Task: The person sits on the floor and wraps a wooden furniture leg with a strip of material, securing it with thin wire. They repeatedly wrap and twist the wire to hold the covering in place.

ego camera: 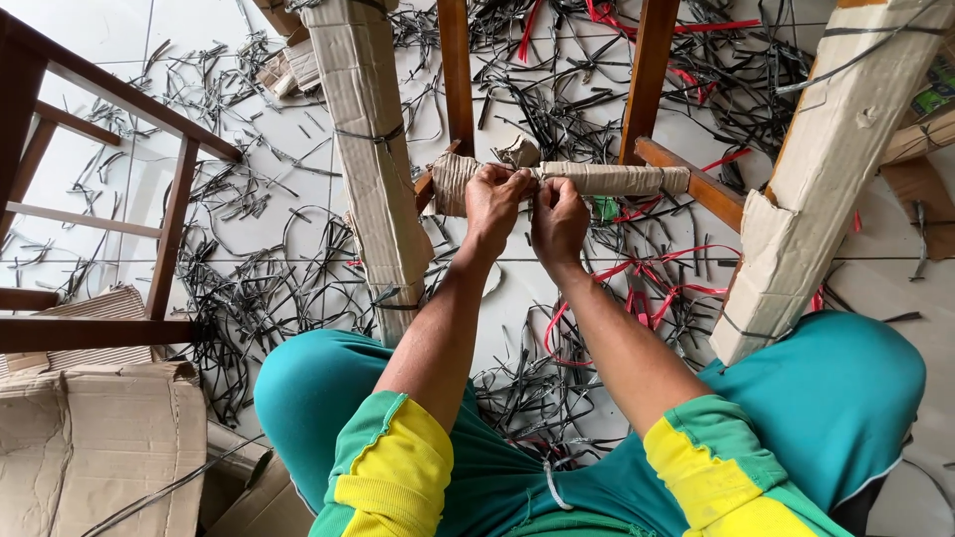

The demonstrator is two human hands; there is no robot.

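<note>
A wooden chair frame stands in front of me with a crossbar wrapped in brown cardboard [607, 179]. My left hand [494, 204] and my right hand [559, 221] meet side by side on the middle of that wrapped bar, fingers pinched on the cardboard wrapping. Whether a strap lies under the fingers is hidden. Two chair legs are also covered in cardboard, one on the left [373, 149] and one on the right [826, 169], each bound with thin black straps. Bare wooden rails [649, 70] rise behind the bar.
Black and red plastic strap offcuts [249, 288] litter the white tiled floor. Another bare wooden frame [169, 239] stands at left. Flattened cardboard pieces [99, 447] lie at lower left. My knees in teal shorts [836, 398] flank the work.
</note>
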